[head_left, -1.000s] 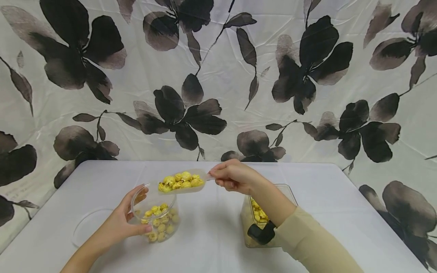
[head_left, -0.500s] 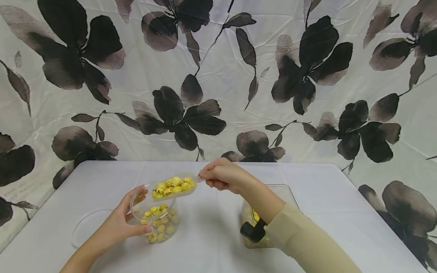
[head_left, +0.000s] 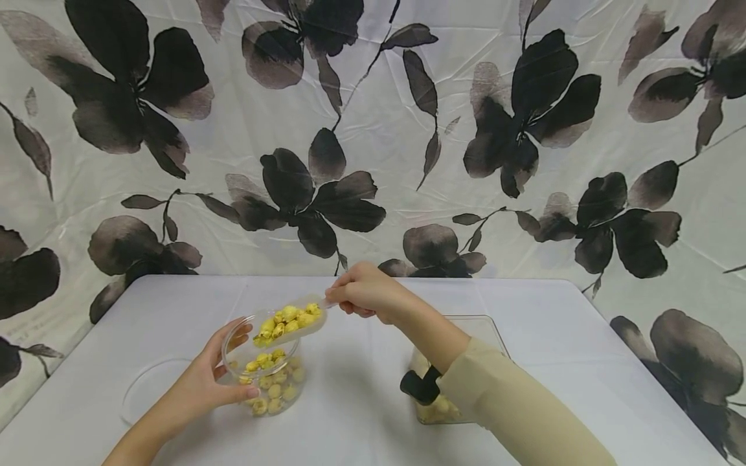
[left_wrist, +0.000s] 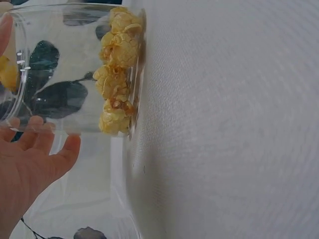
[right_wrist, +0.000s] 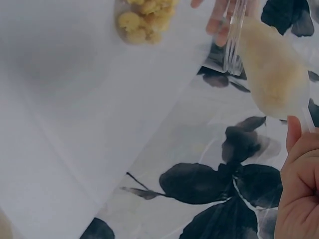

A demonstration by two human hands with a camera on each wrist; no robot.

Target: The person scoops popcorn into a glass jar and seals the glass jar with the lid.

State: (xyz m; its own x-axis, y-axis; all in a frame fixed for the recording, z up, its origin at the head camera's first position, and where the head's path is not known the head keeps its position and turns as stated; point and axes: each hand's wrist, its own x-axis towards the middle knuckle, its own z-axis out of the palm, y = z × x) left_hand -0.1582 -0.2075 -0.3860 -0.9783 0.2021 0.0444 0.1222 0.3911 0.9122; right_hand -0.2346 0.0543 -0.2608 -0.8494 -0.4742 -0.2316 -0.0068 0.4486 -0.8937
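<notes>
My left hand (head_left: 204, 375) grips a round clear plastic jar (left_wrist: 65, 74) at its side, thumb in front and fingers round the back. Pale yellow popcorn (left_wrist: 119, 50) covers the jar's bottom. Between the fingertips and thumb of my right hand (head_left: 367, 291) is the handle of a translucent white scoop (right_wrist: 276, 74). Round popcorn pieces (head_left: 288, 320) fill the scoop, which tilts down to the left with its front end over the jar's mouth. In the right wrist view only the scoop's underside shows, close to the jar's rim.
A rectangular clear container (head_left: 492, 333) with popcorn stands to the right, partly hidden by the right forearm and a black wrist-worn device (head_left: 419, 386). A clear round lid (head_left: 127, 391) lies left of the left forearm. Behind the white table (head_left: 350, 421) hangs a floral cloth (head_left: 408, 162).
My right hand has carried the full scoop leftward over the jar, and its front end now dips lower. The left hand and the jar have stayed in place.
</notes>
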